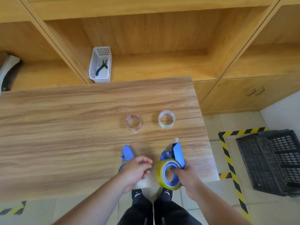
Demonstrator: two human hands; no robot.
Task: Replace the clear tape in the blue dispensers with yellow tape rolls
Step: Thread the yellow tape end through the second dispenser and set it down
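Two blue tape dispensers sit near the table's front edge. My right hand (188, 177) grips the right dispenser (177, 153), which carries a yellow tape roll (159, 174); a strip of tape sticks up at its front. The left dispenser (127, 152) lies on the table, also with a yellow roll (120, 167), mostly hidden under my left hand (138, 169). That hand hovers over it with fingers loosely curled and nothing in them. Two clear tape rolls lie further back: one with a red-printed core (133, 122), one plain (166, 119).
A white perforated basket (100, 65) holding pliers stands on the shelf behind the wooden table (65, 127). A black plastic crate (272, 159) sits on the floor at right, inside yellow-black hazard tape. The table's right edge is close to my right hand.
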